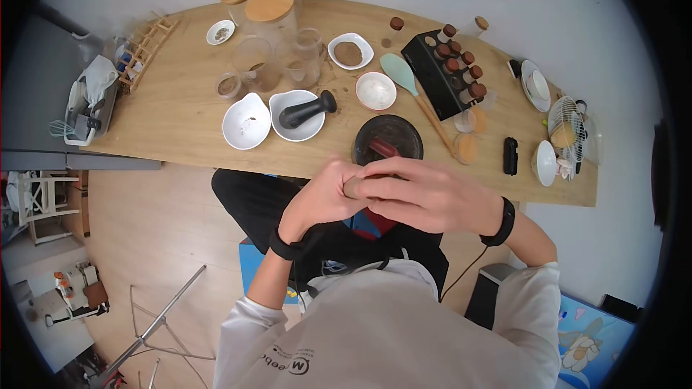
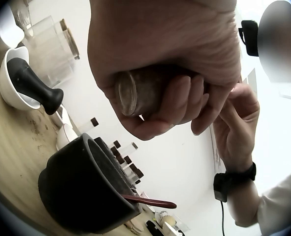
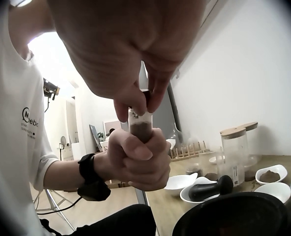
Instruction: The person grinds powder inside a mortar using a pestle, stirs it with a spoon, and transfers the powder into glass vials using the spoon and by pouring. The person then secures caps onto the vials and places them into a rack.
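Note:
In the right wrist view, a small glass vial of brown powder stands upright in the curled fingers of my left hand. My right hand pinches the dark cap at its top. The left wrist view shows my left hand wrapped round the vial, its glass base showing, with my right hand beyond. Seen from the head, my left hand and right hand meet just in front of a black mortar with a red-brown spoon in it.
White bowls, one holding a black pestle, stand left of the mortar. Behind are lidded jars and a dish of brown powder. To the right lie a spatula, a black rack of vials and a black object.

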The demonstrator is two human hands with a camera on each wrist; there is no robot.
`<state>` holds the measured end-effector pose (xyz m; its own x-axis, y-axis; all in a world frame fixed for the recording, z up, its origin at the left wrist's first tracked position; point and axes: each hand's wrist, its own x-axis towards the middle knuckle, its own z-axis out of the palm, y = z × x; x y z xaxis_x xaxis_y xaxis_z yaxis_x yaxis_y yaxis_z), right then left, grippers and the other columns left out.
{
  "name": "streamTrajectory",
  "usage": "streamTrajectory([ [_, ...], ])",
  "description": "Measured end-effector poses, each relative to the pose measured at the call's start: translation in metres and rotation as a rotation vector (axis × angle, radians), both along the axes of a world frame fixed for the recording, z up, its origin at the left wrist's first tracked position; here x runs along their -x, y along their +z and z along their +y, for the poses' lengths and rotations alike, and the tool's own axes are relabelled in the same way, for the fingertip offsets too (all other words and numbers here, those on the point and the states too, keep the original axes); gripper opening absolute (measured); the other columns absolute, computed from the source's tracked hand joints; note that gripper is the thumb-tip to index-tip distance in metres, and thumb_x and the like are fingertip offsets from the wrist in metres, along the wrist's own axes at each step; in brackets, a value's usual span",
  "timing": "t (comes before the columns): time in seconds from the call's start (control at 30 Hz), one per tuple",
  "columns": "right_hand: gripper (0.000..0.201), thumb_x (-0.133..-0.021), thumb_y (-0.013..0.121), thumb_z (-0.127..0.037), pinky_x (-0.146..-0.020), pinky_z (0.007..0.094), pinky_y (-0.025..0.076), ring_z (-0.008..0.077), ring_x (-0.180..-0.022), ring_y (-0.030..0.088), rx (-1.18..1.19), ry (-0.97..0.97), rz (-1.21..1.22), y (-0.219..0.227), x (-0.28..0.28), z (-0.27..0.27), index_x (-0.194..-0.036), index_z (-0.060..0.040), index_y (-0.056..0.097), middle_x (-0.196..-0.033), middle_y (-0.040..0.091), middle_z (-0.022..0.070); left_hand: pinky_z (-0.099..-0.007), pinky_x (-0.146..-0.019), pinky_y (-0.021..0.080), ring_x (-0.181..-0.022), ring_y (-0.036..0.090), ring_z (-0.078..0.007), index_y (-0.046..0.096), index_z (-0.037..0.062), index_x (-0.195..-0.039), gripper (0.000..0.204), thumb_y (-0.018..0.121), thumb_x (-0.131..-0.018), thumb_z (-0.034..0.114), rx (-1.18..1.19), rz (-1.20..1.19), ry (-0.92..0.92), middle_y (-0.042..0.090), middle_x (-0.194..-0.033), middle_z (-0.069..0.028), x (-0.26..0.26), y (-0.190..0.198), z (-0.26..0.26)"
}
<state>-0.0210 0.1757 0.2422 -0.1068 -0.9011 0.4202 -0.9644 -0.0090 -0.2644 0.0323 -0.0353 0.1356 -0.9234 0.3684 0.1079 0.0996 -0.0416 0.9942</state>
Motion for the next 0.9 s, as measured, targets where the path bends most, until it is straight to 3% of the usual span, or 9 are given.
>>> streamTrajectory([
  [0.07,0.031,-0.090,0.079,-0.008,-0.085,0.0384,0.062,0.0299,-0.111,0.070,-0.021,-0.115,-0.383,0.003,-0.004,-0.004,-0.120,-0.0030,0.074,-0.123,0.070,0.0088,-0.0353,-0.054,0.039,-0.061,0.036,-0.0155,0.068,-0.0043,-0.087,0.013,0.074,-0.075,-0.003,-0.009,-0.031,-0.013,0.044,-0.065,-0.0177,0.000,0.006,-0.001],
  [0.13,0.031,-0.089,0.079,-0.007,-0.086,0.0386,0.062,0.0298,-0.110,0.070,-0.011,-0.084,-0.235,-0.001,-0.002,-0.004,-0.120,-0.0024,0.074,-0.122,0.070,0.0090,-0.0352,-0.054,0.040,-0.060,0.039,-0.0133,0.069,-0.0040,-0.089,0.014,0.074,-0.076,-0.004,-0.025,-0.052,-0.028,0.046,-0.065,-0.0190,0.004,0.003,-0.002],
  [0.2,0.031,-0.089,0.079,-0.007,-0.086,0.0387,0.061,0.0296,-0.108,0.070,0.000,-0.048,-0.093,-0.002,0.000,-0.006,-0.119,-0.0017,0.074,-0.120,0.070,0.0092,-0.0341,-0.059,0.045,-0.090,0.029,-0.0147,0.073,-0.0033,-0.095,0.019,0.073,-0.076,-0.005,0.133,0.024,-0.049,0.055,-0.068,-0.0206,0.006,-0.005,-0.005],
  [0.3,0.033,-0.086,0.080,-0.006,-0.084,0.0375,0.061,0.0285,-0.106,0.070,0.009,-0.069,-0.141,-0.002,0.002,-0.012,-0.118,0.0008,0.073,-0.118,0.070,0.0105,-0.0345,-0.064,0.050,-0.070,0.034,-0.0342,0.075,-0.0024,-0.101,0.025,0.074,-0.077,-0.005,0.150,-0.025,0.002,0.064,-0.075,-0.0236,0.006,0.003,-0.004],
  [0.63,0.028,-0.086,0.078,-0.003,-0.076,0.0348,0.061,0.0270,-0.092,0.071,0.170,-0.300,-0.214,-0.017,0.018,-0.007,-0.113,0.0001,0.072,-0.112,0.070,0.0086,-0.0363,-0.066,0.052,-0.066,0.045,-0.0382,0.076,-0.0026,-0.102,0.021,0.078,-0.081,0.000,0.071,0.054,0.133,0.068,-0.080,-0.0254,0.022,-0.002,0.009],
  [0.7,0.026,-0.088,0.078,-0.003,-0.076,0.0336,0.060,0.0273,-0.091,0.072,0.208,-0.359,-0.248,-0.016,0.033,0.006,-0.113,-0.0001,0.072,-0.111,0.071,0.0088,-0.0310,-0.052,0.038,-0.061,0.040,-0.0069,0.068,-0.0039,-0.080,0.018,0.079,-0.092,0.005,0.138,0.031,0.282,0.052,-0.059,0.0003,0.029,0.005,0.015],
  [0.8,0.015,-0.096,0.075,-0.002,-0.079,0.0305,0.061,0.0224,-0.091,0.073,0.293,-0.588,-0.271,-0.024,0.055,0.040,-0.110,-0.0002,0.072,-0.112,0.072,0.0092,-0.0281,-0.058,0.040,-0.068,0.044,-0.0050,0.066,-0.0024,-0.087,0.021,0.078,-0.097,0.012,0.176,-0.015,0.350,0.053,-0.068,0.0018,0.036,0.003,0.011],
  [0.87,0.009,-0.100,0.072,-0.001,-0.083,0.0291,0.061,0.0156,-0.097,0.072,0.448,-0.815,-0.854,-0.057,0.059,0.063,-0.108,0.0003,0.069,-0.114,0.073,0.0067,-0.0280,-0.066,0.045,-0.075,0.051,-0.0075,0.063,-0.0013,-0.103,0.020,0.077,-0.098,0.013,0.216,-0.014,0.384,0.061,-0.079,-0.0027,0.042,0.000,0.005],
  [0.9,0.009,-0.100,0.072,-0.001,-0.083,0.0291,0.061,0.0156,-0.097,0.072,0.458,-0.826,-0.854,-0.077,0.057,0.074,-0.108,0.0003,0.069,-0.114,0.073,0.0067,-0.0280,-0.066,0.045,-0.075,0.051,-0.0075,0.063,-0.0013,-0.103,0.020,0.077,-0.098,0.013,0.221,-0.012,0.370,0.061,-0.079,-0.0027,0.047,0.000,0.002],
])
